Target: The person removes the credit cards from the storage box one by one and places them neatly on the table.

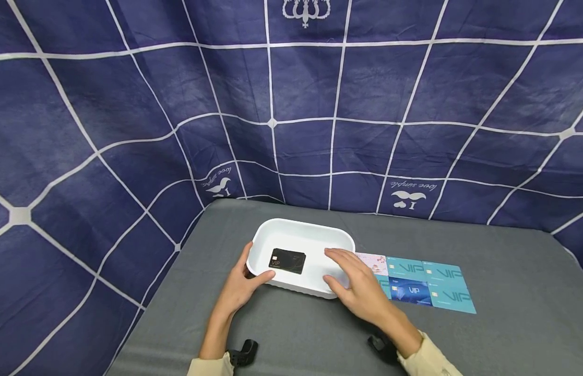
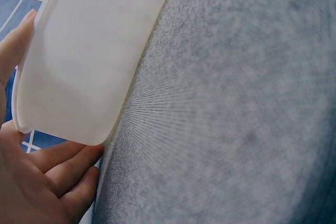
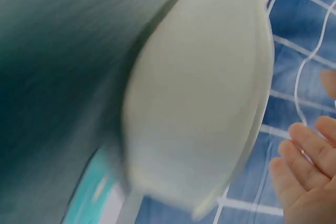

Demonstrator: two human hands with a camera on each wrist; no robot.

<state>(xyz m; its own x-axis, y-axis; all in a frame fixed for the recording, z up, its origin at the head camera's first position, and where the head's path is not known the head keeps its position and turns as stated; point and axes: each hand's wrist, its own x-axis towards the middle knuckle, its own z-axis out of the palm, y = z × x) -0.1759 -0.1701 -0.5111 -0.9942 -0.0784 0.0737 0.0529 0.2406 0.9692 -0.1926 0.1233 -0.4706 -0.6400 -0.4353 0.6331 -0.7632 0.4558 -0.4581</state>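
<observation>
L hand [image 2: 39, 182] round wht tub [image 2: 89, 61] end, gry cloth [image 2: 226, 98] alongside

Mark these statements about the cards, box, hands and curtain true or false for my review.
1. A black card lies inside the white box. True.
2. Teal cards lie on the table. True.
3. The left hand grips the box. True.
4. The right hand pinches a teal card. False: it holds nothing, at the box's right end.
5. The curtain is plain white. False: it is blue with white lines.
</observation>
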